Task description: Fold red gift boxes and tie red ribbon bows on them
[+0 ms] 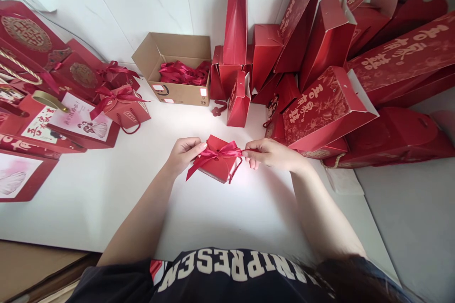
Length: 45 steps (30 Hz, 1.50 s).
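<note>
Red card boxes (320, 118), some upright, crowd the back right corner of the worktop (124, 175); decorated boxes (85, 116) fill its left side. Between them, an open brown carton (183, 93) of satin ribbons (185, 73) stands at the back edge. Mid-worktop is a small red box (217, 169) with a glossy bow (218, 153); the left hand (184, 152) pinches the bow's left side, the right hand (268, 152) a thin red strand (244, 152).

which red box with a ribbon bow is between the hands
The small red cardboard box with the glossy red ribbon bow, between the left hand and right hand; other bow-tied red boxes stand off left.
</note>
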### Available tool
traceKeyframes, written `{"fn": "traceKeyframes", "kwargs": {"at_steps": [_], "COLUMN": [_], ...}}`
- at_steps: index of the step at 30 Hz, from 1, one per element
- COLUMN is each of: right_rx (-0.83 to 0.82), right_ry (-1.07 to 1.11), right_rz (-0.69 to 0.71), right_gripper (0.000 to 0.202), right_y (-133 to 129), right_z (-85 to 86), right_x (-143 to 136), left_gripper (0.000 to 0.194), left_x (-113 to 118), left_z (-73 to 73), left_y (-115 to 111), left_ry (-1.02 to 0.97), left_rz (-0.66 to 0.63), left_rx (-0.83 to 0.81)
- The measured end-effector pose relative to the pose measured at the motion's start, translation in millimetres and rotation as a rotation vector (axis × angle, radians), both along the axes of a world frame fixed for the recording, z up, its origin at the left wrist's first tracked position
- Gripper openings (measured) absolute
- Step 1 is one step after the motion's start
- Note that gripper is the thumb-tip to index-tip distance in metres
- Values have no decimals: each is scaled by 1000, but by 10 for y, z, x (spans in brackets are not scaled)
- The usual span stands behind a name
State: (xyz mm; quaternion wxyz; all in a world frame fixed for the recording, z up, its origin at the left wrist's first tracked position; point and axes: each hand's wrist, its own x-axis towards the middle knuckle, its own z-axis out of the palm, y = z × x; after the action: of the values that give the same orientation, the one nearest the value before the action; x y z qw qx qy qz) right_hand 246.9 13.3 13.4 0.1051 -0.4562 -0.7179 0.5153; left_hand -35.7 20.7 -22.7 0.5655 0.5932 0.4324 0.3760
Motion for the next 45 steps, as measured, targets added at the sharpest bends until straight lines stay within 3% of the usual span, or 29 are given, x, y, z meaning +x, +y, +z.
{"fn": "traceKeyframes", "kwargs": {"at_steps": [3,6,9,12,15,18,26,34,36,41,43,45], "right_rx": [345,721,939,1000,1058,1028,721,427,409,441,375,280], "right_ry": [-236,-322,-207,-137,-131,-59,-53,14,17,-82,-91,-4], "right_rz": [-130,-264,-100,138,110,75,268,336,234,-368,-428,-395], "right_gripper": [22,17,22,29,23,25,14,14,10,31,39,38], "right_y": [-116,-246,-342,-407,-449,-451,-330,-287,-275,-189,-133,-80], "right_z": [101,227,265,144,-34,-92,229,257,259,112,-6,-101], "right_x": [-52,-155,-330,-572,-772,-801,-406,-177,-135,-197,-250,-279], "left_gripper": [46,43,43,45,46,46,52,53,53,51,52,52], "left_x": [4,18,38,47,44,40,23,51,47,33,30,31], "left_z": [18,32,40,43,46,62,153,147,146,127,121,119], "left_y": [-9,-23,-38,-47,-41,-27,-43,-59,-64,-62,-57,-54], "left_ry": [-17,-29,-38,-28,-14,6,243,279,279,247,242,242], "left_rz": [-16,-31,-42,-47,-35,8,63,62,77,59,61,67], "left_rx": [-53,-85,-81,-36,20,43,78,42,32,3,8,6]}}
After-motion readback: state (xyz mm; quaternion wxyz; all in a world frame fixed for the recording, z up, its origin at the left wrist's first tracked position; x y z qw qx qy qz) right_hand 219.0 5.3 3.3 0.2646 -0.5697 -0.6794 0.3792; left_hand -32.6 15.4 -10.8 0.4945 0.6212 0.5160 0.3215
